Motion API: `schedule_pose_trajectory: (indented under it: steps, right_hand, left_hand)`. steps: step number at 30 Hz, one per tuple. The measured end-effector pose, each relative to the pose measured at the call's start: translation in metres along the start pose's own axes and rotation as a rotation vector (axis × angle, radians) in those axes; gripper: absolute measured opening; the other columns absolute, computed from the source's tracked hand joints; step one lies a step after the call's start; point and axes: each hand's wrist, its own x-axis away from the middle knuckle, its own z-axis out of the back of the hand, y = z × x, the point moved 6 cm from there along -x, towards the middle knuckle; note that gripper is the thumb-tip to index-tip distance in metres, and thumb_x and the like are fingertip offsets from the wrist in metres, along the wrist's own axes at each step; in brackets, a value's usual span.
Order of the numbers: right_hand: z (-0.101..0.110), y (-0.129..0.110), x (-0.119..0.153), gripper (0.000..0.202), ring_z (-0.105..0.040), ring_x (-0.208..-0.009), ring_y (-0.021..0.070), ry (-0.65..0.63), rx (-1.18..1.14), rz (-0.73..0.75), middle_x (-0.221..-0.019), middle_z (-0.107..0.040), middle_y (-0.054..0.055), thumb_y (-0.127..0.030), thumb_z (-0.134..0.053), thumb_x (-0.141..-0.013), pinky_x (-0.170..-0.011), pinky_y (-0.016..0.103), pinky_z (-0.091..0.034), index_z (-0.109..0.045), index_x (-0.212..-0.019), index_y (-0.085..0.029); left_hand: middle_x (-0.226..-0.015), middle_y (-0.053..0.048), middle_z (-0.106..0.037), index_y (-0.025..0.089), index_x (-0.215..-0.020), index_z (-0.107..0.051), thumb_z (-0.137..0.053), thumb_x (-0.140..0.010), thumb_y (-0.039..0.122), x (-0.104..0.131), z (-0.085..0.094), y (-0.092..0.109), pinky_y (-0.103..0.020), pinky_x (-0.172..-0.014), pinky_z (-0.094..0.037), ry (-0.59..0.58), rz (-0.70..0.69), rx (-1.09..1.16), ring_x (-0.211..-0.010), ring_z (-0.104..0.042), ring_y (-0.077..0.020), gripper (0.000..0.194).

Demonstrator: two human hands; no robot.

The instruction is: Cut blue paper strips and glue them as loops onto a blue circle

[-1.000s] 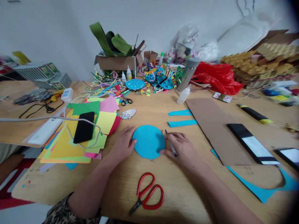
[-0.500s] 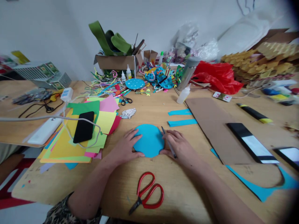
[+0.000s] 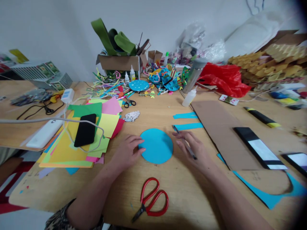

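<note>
One blue disc point(image 3: 157, 146) lies between your hands: your left hand point(image 3: 128, 150), fingers and thumb slightly parted, rests its tips on the near rim, gripping nothing; your right hand point(image 3: 194, 147), just clear, closes around a pen point(image 3: 190, 150). Blue strips point(image 3: 189, 126) lie beyond those fingertips.

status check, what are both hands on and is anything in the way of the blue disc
Left hand at blue disc's left edge. Right hand holding pen, off the disc. Red scissors nearer the body, clear of it.
</note>
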Motion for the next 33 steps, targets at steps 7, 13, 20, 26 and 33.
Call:
schedule_pose_trajectory:
  steps: [7, 13, 20, 26, 33]
  right_hand:
    - [-0.008, 0.026, 0.005, 0.038, -0.067, -0.098, 0.0258, 0.146, -0.599, -0.394, -0.09, -0.074, 0.007, -0.054, -0.037, -0.095, -0.092, 0.048, -0.046, -0.057, -0.109, -0.024]
    - [-0.021, 0.036, 0.002, 0.054, -0.065, -0.067, 0.021, 0.19, -0.925, -0.494, -0.074, -0.063, 0.005, -0.067, -0.029, -0.09, -0.069, 0.042, -0.055, -0.059, -0.094, -0.023]
    - [-0.025, 0.036, 0.006, 0.022, -0.053, -0.053, 0.0138, 0.231, -0.952, -0.571, -0.057, -0.047, -0.003, -0.041, -0.06, -0.085, -0.065, 0.037, -0.056, -0.057, -0.077, -0.022]
    - [-0.036, 0.031, 0.011, 0.02, -0.062, -0.063, 0.0166, 0.162, -0.94, -0.566, -0.065, -0.06, 0.001, -0.039, -0.065, -0.083, -0.072, 0.04, -0.056, -0.059, -0.082, -0.02]
    - [-0.046, 0.02, 0.014, 0.022, -0.065, -0.061, 0.0158, 0.076, -0.856, -0.569, -0.067, -0.063, 0.001, -0.04, -0.069, -0.079, -0.06, 0.031, -0.053, -0.06, -0.08, -0.019]
  left_hand:
    - [-0.143, -0.013, -0.046, 0.018, -0.133, -0.054, -0.069, -0.081, 0.042, 0.001, -0.016, -0.001, -0.05, -0.113, -0.029, -0.15, -0.071, -0.098, -0.138, -0.031, -0.0308, 0.059]
    - [-0.117, -0.012, -0.057, 0.021, -0.125, -0.062, -0.075, -0.072, 0.05, 0.004, -0.024, 0.022, -0.049, -0.099, -0.042, -0.175, -0.041, -0.095, -0.112, -0.049, -0.0303, 0.062]
    - [-0.133, -0.016, -0.05, 0.017, -0.12, -0.061, -0.074, -0.063, 0.065, 0.006, -0.029, 0.031, -0.057, -0.108, -0.031, -0.18, -0.081, -0.114, -0.131, -0.035, -0.0376, 0.076]
    - [-0.136, -0.016, -0.051, 0.019, -0.121, -0.057, -0.07, -0.069, 0.065, 0.007, -0.037, 0.036, -0.059, -0.11, -0.027, -0.128, -0.041, -0.195, -0.128, -0.042, -0.0369, 0.071]
    - [-0.126, -0.018, -0.056, 0.015, -0.12, -0.058, -0.067, -0.07, 0.066, 0.009, -0.037, 0.044, -0.058, -0.106, -0.034, -0.102, -0.014, -0.224, -0.123, -0.045, -0.0372, 0.072]
